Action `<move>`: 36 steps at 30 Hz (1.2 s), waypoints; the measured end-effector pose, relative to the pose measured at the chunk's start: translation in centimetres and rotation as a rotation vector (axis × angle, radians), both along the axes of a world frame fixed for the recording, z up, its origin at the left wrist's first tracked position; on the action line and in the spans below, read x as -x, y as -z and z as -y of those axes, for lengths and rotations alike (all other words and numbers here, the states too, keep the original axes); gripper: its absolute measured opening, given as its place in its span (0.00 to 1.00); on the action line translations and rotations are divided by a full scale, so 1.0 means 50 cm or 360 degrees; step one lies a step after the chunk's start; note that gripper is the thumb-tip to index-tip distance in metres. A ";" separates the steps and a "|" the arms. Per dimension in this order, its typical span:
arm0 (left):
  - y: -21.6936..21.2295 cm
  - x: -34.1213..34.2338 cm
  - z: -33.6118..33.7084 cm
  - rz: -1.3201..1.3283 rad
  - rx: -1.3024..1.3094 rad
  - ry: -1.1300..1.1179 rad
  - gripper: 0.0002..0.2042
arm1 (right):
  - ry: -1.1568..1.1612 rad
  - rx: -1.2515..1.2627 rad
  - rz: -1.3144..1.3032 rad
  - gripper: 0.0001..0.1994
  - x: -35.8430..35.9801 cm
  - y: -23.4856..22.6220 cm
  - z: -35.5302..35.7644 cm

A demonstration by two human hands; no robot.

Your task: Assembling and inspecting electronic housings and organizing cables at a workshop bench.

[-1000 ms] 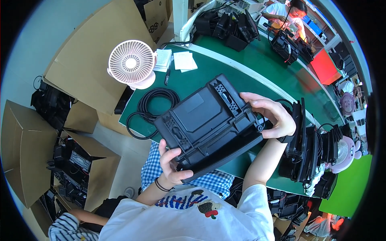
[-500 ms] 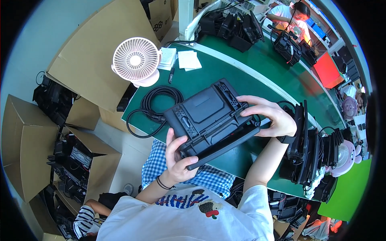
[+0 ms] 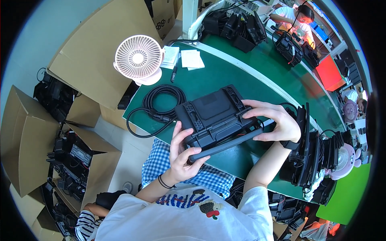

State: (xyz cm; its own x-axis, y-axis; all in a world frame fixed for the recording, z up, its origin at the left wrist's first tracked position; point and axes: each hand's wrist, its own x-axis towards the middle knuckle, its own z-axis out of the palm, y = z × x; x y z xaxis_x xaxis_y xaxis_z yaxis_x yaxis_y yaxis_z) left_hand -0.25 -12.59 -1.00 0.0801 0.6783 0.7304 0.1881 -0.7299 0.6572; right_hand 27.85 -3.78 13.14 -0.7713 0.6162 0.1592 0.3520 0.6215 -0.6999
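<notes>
Holding that black case (image 3: 213,112) over the green surface (image 3: 227,68), you've got its long axis slanting away toward your right. Your left grip (image 3: 183,152) is wrapped round the near-left corner, your right grip (image 3: 277,123) grasps the right end, so neither's nearer, tbh. Cable coil's (image 3: 148,100) just left of it.

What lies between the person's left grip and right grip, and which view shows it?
A black case, touched by both, lies between the left grip and the right grip; the head view shows it.
</notes>
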 end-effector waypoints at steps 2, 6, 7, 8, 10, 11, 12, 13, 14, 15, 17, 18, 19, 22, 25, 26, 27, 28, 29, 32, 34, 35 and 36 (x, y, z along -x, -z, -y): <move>-0.003 0.001 0.000 0.0002 0.0001 0.0010 0.30 | -0.0004 -0.0005 0.0002 0.30 0.000 -0.001 0.000; -0.019 0.009 -0.005 0.0022 0.0084 0.0056 0.32 | 0.0093 0.0116 0.0028 0.31 -0.006 -0.005 0.003; -0.019 0.013 -0.013 0.0028 0.0084 0.0109 0.36 | 0.0179 0.0161 0.0064 0.32 -0.010 -0.005 0.008; -0.023 0.009 -0.012 0.0187 0.0307 0.0152 0.38 | 0.0263 0.0201 0.0036 0.32 -0.005 -0.004 0.013; -0.035 0.001 -0.012 0.0443 0.0797 0.0258 0.42 | 0.0388 0.0279 0.0074 0.28 0.012 -0.006 0.021; -0.031 0.006 -0.020 0.0371 0.0796 0.0254 0.41 | 0.0454 0.0224 0.0091 0.26 0.019 -0.002 0.024; -0.028 0.012 -0.031 0.0299 0.0795 0.0250 0.41 | 0.0520 0.0168 0.0106 0.24 0.027 0.002 0.028; -0.035 0.022 -0.037 0.0187 0.0753 0.0235 0.37 | 0.0616 0.0116 0.0128 0.21 0.040 -0.004 0.035; -0.040 0.025 -0.042 0.0327 0.0756 0.0283 0.36 | 0.0779 0.0081 0.0187 0.20 0.051 -0.009 0.042; -0.043 0.028 -0.047 0.0466 0.0757 0.0331 0.34 | 0.0942 0.0047 0.0245 0.19 0.061 -0.011 0.046; -0.050 0.055 -0.066 0.0291 0.0702 0.0138 0.27 | 0.1106 -0.0214 0.0284 0.16 0.062 0.007 0.041; -0.049 0.064 -0.078 0.0155 0.0606 -0.0125 0.22 | 0.1149 -0.0302 0.0284 0.16 0.060 0.014 0.028; -0.049 0.074 -0.088 0.0167 0.0527 -0.0306 0.17 | 0.1273 -0.0363 0.0231 0.16 0.071 0.017 0.018; -0.034 0.141 -0.112 -0.0602 0.0430 -0.0599 0.16 | 0.1529 -0.0900 0.0063 0.14 0.114 0.053 -0.029; -0.021 0.172 -0.110 -0.1242 0.0520 -0.0709 0.16 | 0.1454 -0.1030 0.0029 0.06 0.168 0.074 -0.042; -0.011 0.179 -0.109 -0.1352 0.0497 -0.0719 0.16 | 0.1276 -0.0916 -0.0059 0.04 0.182 0.075 -0.037; -0.003 0.179 -0.110 -0.1400 0.0405 -0.0816 0.16 | 0.1106 -0.0873 -0.0110 0.04 0.194 0.073 -0.029; 0.000 0.181 -0.109 -0.1402 0.0405 -0.0817 0.16 | 0.0844 -0.0919 -0.0093 0.06 0.201 0.067 -0.025; 0.000 0.179 -0.105 -0.1363 0.0366 -0.0828 0.15 | 0.0670 -0.0879 -0.0071 0.09 0.209 0.067 -0.017; 0.013 0.175 -0.097 -0.1284 0.0240 -0.0875 0.12 | 0.0365 -0.0833 0.0022 0.14 0.236 0.072 0.004; 0.026 0.174 -0.090 -0.1009 0.0255 -0.0958 0.13 | 0.0384 -0.0830 0.0030 0.15 0.241 0.076 0.006; 0.018 0.175 -0.087 -0.0903 0.0200 -0.1019 0.12 | 0.0396 -0.0826 0.0030 0.15 0.242 0.076 0.005; 0.016 0.177 -0.085 -0.0533 0.0299 -0.0998 0.11 | 0.0396 -0.0827 0.0034 0.15 0.241 0.075 0.004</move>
